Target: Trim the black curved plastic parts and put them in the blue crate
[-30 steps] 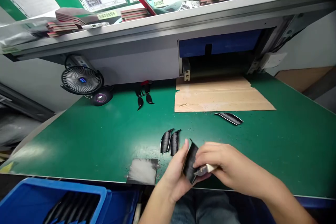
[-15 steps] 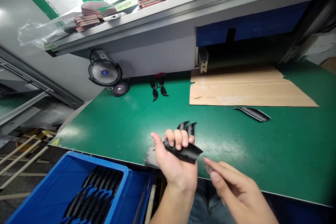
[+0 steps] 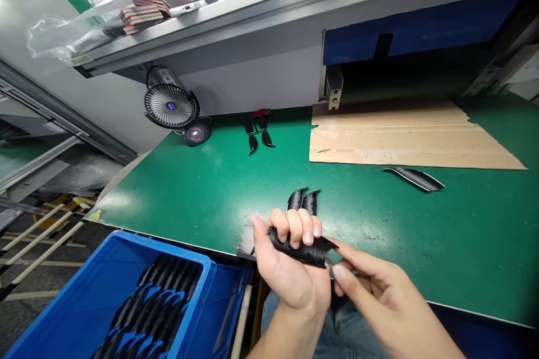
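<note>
My left hand (image 3: pixel 290 263), palm up, has its fingers wrapped round a black curved plastic piece (image 3: pixel 305 252) with a jagged right end. At that end is my right hand (image 3: pixel 374 286), its thumb and index finger close together. Something small and thin seems to sit between those fingertips, too hidden to name. Just beyond my left fingers lie two curved black pieces (image 3: pixel 311 202) on the green table (image 3: pixel 210 196). Another long black piece (image 3: pixel 415 178) rests further right, before the cardboard.
A blue bin (image 3: pixel 206 275) with rows of black pieces (image 3: pixel 155 297) stands below the table's left edge. On the table are a small fan (image 3: pixel 172 106), black parts on a thin frame (image 3: pixel 259 132) and a cardboard sheet (image 3: pixel 408 137). A shelf (image 3: pixel 269 3) spans the back.
My right hand's fingertips have come up to the jagged end of the black piece, from slightly apart. My left hand keeps its hold. The whole view has shifted a little.
</note>
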`<state>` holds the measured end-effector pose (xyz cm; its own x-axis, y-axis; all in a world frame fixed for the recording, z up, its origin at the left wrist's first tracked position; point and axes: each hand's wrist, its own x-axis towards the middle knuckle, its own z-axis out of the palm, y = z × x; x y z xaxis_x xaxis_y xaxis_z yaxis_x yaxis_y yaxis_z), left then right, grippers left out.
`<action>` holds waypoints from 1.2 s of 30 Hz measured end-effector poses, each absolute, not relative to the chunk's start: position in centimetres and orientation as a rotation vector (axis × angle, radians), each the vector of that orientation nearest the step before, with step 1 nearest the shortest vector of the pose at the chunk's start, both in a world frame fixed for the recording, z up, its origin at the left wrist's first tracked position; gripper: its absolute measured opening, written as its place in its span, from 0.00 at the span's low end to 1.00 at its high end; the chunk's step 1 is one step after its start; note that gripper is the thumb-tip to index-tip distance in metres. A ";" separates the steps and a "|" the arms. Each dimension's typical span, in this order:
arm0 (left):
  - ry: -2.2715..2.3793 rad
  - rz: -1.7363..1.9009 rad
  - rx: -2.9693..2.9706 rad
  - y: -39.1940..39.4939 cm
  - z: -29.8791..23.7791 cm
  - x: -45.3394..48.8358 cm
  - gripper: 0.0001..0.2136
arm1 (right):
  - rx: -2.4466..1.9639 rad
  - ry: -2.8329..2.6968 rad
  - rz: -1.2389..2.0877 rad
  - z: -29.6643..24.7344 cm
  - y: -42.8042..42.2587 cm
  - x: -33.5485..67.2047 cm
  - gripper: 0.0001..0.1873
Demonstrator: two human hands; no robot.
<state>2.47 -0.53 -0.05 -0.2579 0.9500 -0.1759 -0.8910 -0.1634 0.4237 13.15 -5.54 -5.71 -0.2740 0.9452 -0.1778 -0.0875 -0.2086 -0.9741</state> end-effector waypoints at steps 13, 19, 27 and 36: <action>0.584 1.776 0.155 -0.8 -0.3 2.9 0.24 | -1.329 -1.696 1.010 -5.5 -5.7 13.6 0.18; 0.591 1.765 0.131 -0.9 -0.2 3.1 0.24 | -1.374 -1.827 0.766 -6.1 -5.8 13.8 0.18; 0.607 1.724 0.020 0.0 -0.2 2.9 0.23 | -1.397 -1.664 0.149 -5.7 -6.9 13.1 0.23; 0.513 1.631 0.205 0.0 -0.6 2.8 0.23 | -1.485 -1.313 1.250 -4.6 -4.2 15.2 0.14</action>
